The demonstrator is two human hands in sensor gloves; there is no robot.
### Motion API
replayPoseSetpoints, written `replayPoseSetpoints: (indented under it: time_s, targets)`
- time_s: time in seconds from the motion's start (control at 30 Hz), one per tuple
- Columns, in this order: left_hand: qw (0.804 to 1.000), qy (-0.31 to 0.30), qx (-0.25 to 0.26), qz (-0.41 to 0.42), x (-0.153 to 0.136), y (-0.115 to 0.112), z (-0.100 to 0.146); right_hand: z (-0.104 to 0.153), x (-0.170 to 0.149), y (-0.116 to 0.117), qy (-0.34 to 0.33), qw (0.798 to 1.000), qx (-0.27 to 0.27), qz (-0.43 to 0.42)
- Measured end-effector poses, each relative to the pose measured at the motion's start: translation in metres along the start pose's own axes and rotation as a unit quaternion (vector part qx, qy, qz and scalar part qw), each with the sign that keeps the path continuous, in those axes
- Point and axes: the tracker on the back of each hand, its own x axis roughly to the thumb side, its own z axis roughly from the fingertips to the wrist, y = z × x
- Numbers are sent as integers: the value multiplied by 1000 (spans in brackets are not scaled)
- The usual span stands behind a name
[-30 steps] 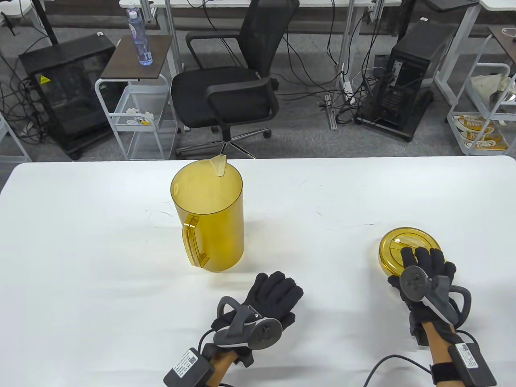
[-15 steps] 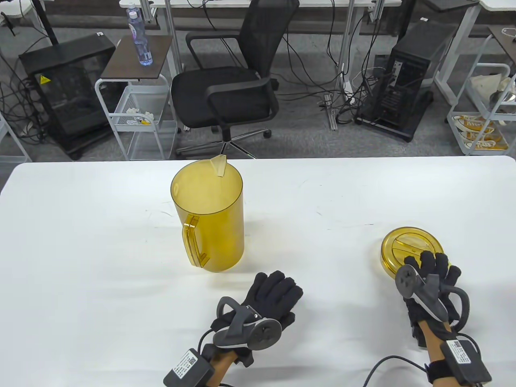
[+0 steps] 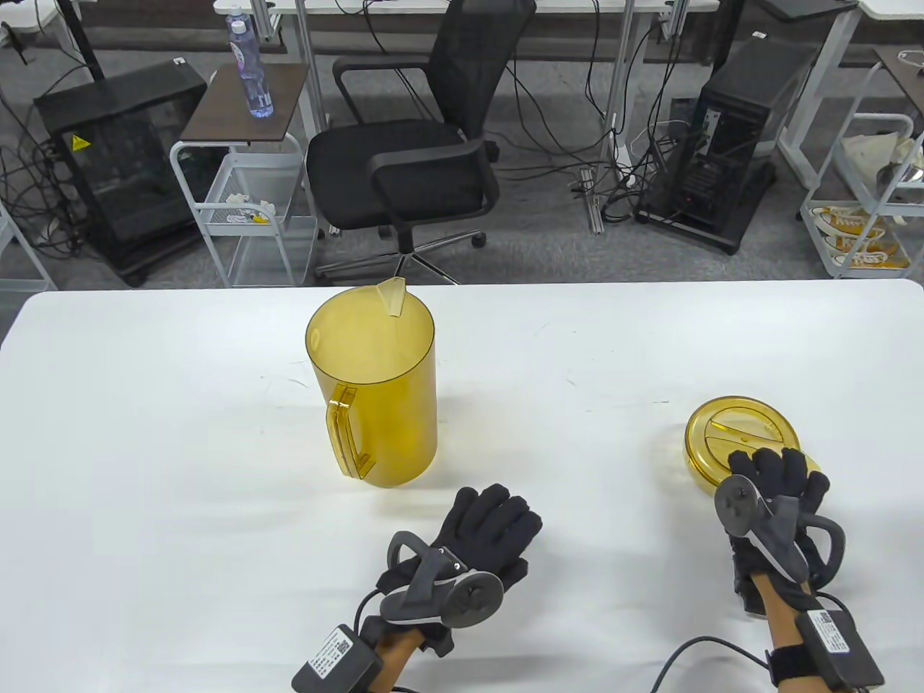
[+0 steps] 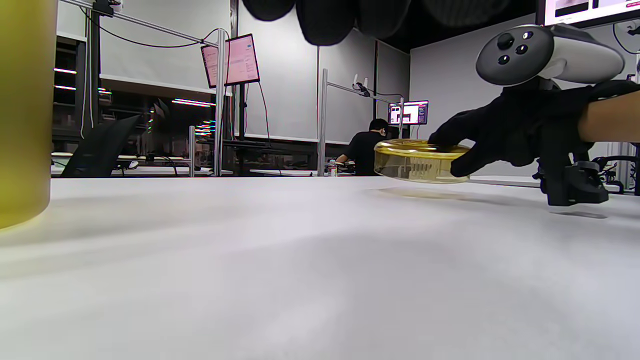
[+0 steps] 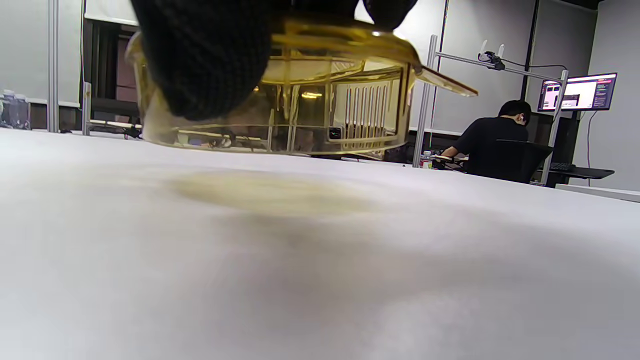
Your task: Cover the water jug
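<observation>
A translucent yellow water jug stands open-topped near the table's middle, handle toward me; its wall shows at the left wrist view's edge as the jug. The round yellow lid is at the right, lifted just off the table, as the lid and the lid show with a gap and shadow below. My right hand grips the lid's near edge, fingers on top, thumb under. My left hand rests flat on the table, in front of the jug and a little to its right, holding nothing.
The white table carries only the jug and lid. Beyond its far edge stand a black office chair, a small cart with a water bottle and computer towers. A person sits at a distant desk.
My right hand curled its fingers over the lid's near edge, slid back toward me and raised the lid slightly off the table. The left hand and jug stayed put.
</observation>
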Motion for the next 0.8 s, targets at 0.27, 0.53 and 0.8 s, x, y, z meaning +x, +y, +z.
replayPoseSetpoints:
  time_s: [0.27, 0.53, 0.8]
  targets:
    - [1000, 2, 0, 1, -1, 0, 0, 8, 10, -13, -36, 999, -23, -27]
    - [1000, 1, 5, 0, -1, 0, 1, 21, 28, -24, -94, 994, -38, -42]
    - [1000, -1, 9, -4, 0, 1, 1, 36, 45, -32, -154, 986, -40, -51]
